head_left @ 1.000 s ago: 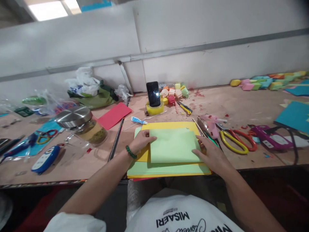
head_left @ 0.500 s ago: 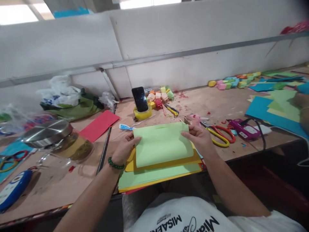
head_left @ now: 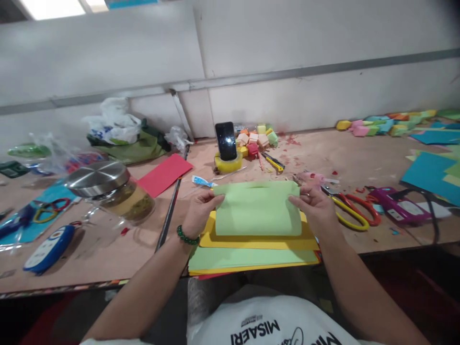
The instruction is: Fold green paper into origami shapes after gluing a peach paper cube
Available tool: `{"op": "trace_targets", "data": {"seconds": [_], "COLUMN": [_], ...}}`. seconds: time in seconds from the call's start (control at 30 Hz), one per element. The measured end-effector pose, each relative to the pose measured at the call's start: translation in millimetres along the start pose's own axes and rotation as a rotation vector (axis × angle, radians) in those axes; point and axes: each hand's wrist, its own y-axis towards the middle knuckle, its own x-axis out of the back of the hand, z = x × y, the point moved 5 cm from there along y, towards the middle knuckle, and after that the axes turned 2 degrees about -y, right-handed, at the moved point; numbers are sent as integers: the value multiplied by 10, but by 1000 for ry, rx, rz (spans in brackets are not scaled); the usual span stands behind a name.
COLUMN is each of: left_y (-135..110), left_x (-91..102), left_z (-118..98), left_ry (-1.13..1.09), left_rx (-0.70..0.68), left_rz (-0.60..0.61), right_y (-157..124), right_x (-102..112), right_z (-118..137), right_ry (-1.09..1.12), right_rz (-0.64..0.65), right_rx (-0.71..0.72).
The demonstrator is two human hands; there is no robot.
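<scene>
A folded light green paper sheet (head_left: pixel 257 210) is held up off the stack by both hands. My left hand (head_left: pixel 199 213), with a green bead bracelet at the wrist, pinches its upper left corner. My right hand (head_left: pixel 316 208) pinches its upper right corner. Under it lies a yellow sheet (head_left: pixel 258 239) on top of a larger green sheet (head_left: pixel 247 258), at the table's front edge.
A black phone (head_left: pixel 226 140) leans on a yellow tape roll (head_left: pixel 228 164). Scissors (head_left: pixel 350 212) and a purple glue gun (head_left: pixel 398 207) lie right. A lidded glass jar (head_left: pixel 115 192), a red sheet (head_left: pixel 163 175) and a metal ruler (head_left: pixel 168 213) lie left. Foam blocks (head_left: pixel 258 139) sit by the wall.
Both hands went from pressing the green sheet flat to gripping its top corners and lifting it. The view swung left and back.
</scene>
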Motion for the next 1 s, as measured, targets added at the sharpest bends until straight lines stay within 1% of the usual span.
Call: {"op": "trace_targets", "data": {"seconds": [0.07, 0.17, 0.23, 0.37, 0.7, 0.8, 0.9, 1.0], "left_y": [-10, -21, -26, -28, -56, -65, -72, -74], "left_x": [-10, -11, -6, 6, -14, -32, -55, -55], "left_z": [0, -16, -23, -11, -45, -49, -50, -56], "left_ry": [0, 26, 33, 18, 65, 88, 88, 74], "left_rx": [9, -14, -25, -1, 2, -3, 1, 5], "left_rz": [23, 33, 31, 28, 44, 46, 45, 23], "right_y": [-1, -12, -16, -10, 6, 4, -22, -58], "right_x": [2, -2, 1, 22, 8, 37, 69, 74], "right_z": [-6, 6, 20, 42, 89, 85, 83, 97], "right_ry": [4, 14, 18, 7, 20, 2, -30, -77], "right_rz": [12, 17, -6, -71, -53, -108, -171, -186], "right_rx": [9, -2, -6, 6, -2, 18, 68, 111]}}
